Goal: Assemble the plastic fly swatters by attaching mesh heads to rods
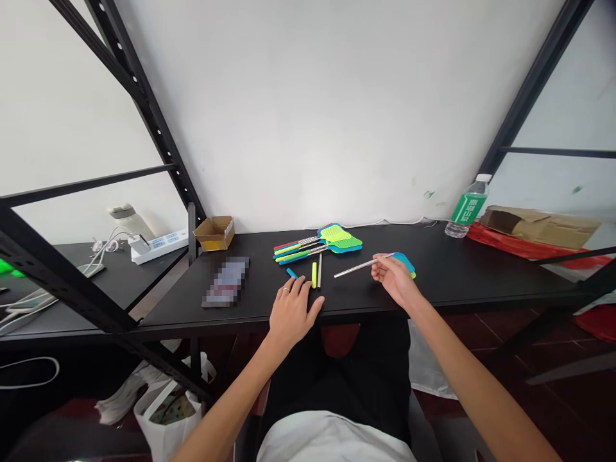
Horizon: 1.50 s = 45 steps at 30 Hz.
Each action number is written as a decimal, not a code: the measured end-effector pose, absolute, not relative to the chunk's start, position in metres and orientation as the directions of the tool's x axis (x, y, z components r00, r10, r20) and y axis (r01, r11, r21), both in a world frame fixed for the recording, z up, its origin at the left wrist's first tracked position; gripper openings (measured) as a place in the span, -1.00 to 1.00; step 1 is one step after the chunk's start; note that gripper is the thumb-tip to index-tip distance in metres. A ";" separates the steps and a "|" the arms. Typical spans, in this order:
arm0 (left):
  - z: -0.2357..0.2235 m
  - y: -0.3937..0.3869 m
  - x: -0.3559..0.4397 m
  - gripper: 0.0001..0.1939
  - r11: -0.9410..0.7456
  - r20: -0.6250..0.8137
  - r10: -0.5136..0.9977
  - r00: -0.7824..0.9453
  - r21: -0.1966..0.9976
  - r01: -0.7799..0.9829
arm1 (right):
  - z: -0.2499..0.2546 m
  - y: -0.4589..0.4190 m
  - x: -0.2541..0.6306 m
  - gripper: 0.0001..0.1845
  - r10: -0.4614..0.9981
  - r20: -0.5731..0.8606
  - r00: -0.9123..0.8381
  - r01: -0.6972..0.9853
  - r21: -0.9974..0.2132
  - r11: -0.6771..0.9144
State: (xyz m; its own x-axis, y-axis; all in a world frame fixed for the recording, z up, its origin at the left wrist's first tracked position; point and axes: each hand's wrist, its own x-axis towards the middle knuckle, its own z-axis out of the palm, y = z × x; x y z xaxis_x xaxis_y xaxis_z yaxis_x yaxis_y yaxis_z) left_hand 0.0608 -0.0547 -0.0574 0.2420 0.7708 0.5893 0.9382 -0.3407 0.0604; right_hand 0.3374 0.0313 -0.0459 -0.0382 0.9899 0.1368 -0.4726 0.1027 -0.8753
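My right hand (392, 279) pinches a thin silver metal rod (353, 267), which points left above the black tabletop. Behind that hand lie flat blue swatter heads (404, 262) with a yellow-green edge below; my fingers partly cover them. My left hand (293, 311) rests at the table's front with its fingers stretched out. Just past its fingertips is a blue handle (291, 273), partly hidden, and I cannot tell whether they touch. To its right are a yellow handle (314, 275) and another silver rod (319, 271). Farther back lies a pile of colourful fly swatters (337, 237).
On the table's left are a small open cardboard box (214, 233) and a blurred phone-like object (226, 282). A water bottle (469, 206) stands at the back right, beside brown cardboard (539, 226) on red plastic. Black shelf posts (158, 122) frame both sides.
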 end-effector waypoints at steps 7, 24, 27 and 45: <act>-0.053 -0.058 0.065 -0.68 -0.292 0.594 0.783 0.187 0.086 0.953 | -0.045 0.031 0.336 -0.76 0.991 0.128 -0.035 -0.469 -0.878 0.097; -0.054 -0.057 0.065 -0.67 -0.315 0.592 0.776 0.216 0.067 0.947 | -0.046 0.030 0.337 -0.75 0.988 0.149 -0.045 -0.461 -0.880 0.112; -0.055 -0.056 0.064 -0.61 -0.321 0.584 0.779 0.227 0.061 0.945 | -0.045 0.030 0.337 -0.75 0.987 0.151 -0.047 -0.454 -0.884 0.113; -0.050 -0.060 0.066 -0.80 -0.310 0.585 0.776 0.235 0.030 0.950 | -0.042 0.028 0.332 -0.71 0.986 0.156 -0.054 -0.373 -0.919 0.125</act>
State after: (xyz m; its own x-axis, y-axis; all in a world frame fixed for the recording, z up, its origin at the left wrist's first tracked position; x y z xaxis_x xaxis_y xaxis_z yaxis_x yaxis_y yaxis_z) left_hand 0.0662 -0.0596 -0.0501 0.2351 0.7761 0.5851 0.9502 -0.3103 0.0298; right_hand 0.3324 0.0281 -0.0424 -0.0543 0.9863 0.1556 -0.3729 0.1245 -0.9195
